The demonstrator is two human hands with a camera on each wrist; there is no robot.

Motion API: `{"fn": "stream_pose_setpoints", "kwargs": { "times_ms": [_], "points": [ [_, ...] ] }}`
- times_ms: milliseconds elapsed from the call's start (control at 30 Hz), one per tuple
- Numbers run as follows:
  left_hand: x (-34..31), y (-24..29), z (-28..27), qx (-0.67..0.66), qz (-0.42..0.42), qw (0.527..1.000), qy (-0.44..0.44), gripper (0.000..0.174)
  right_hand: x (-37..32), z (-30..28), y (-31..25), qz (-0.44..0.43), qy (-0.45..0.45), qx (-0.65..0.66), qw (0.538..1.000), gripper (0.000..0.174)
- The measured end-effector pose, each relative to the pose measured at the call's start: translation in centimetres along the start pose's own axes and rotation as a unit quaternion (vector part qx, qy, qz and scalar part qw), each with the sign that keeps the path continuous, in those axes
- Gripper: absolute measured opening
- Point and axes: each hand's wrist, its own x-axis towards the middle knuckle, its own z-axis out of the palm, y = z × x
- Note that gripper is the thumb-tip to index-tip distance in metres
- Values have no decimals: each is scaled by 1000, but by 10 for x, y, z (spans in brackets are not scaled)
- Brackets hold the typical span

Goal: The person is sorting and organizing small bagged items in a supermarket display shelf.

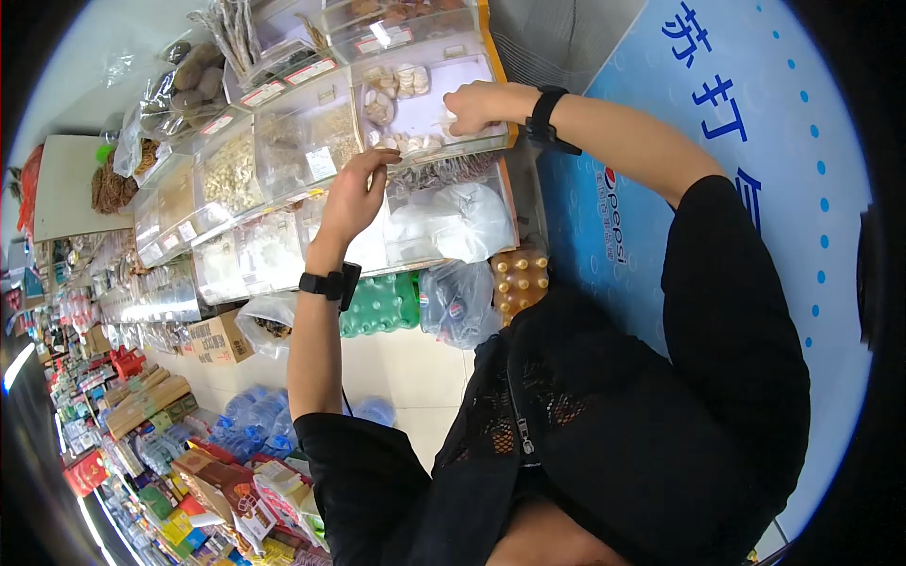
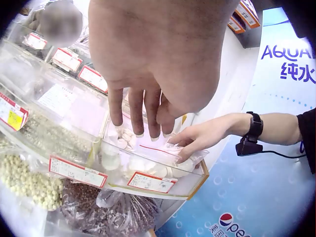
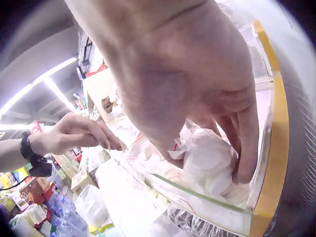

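My right hand [image 1: 475,107] reaches into the right end of a clear display bin [image 1: 442,58]. In the right wrist view its thumb and fingers grip a clear plastic bag of white pieces [image 3: 210,160], low in the bin by the yellow-edged end. Several bags of pale round slices [image 1: 412,80] lie farther back in the same bin, with more along its front. My left hand [image 1: 354,193] hangs at the bin's front edge with fingers extended and nothing held. In the left wrist view its fingertips overlap the bagged slices.
Neighbouring bins hold pale dried goods [image 1: 226,174]. Below the bins are a white plastic bag [image 1: 462,222], green-wrapped bottles [image 1: 380,307] and yellow-capped bottles [image 1: 519,281]. A blue Pepsi panel [image 1: 604,189] stands on the right. Boxes and goods crowd the lower left.
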Motion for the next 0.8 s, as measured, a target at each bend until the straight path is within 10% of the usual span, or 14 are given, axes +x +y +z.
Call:
{"fn": "stream_pose_setpoints", "kwargs": {
  "times_ms": [333, 467, 533, 800],
  "points": [
    [-20, -5, 0, -7, -17, 1000, -1, 23, 20, -23, 11, 106, 13, 172, 979, 37],
    [-28, -7, 3, -16, -38, 999, -1, 23, 34, -6, 19, 112, 96, 353, 924, 38],
    [-31, -6, 3, 0, -53, 998, -16, 25, 32, 8, 16, 78, 74, 556, 824, 46],
    [-24, 0, -1, 13, -21, 1000, 17, 24, 82, 36, 22, 66, 53, 215, 973, 51]
  ]
}}
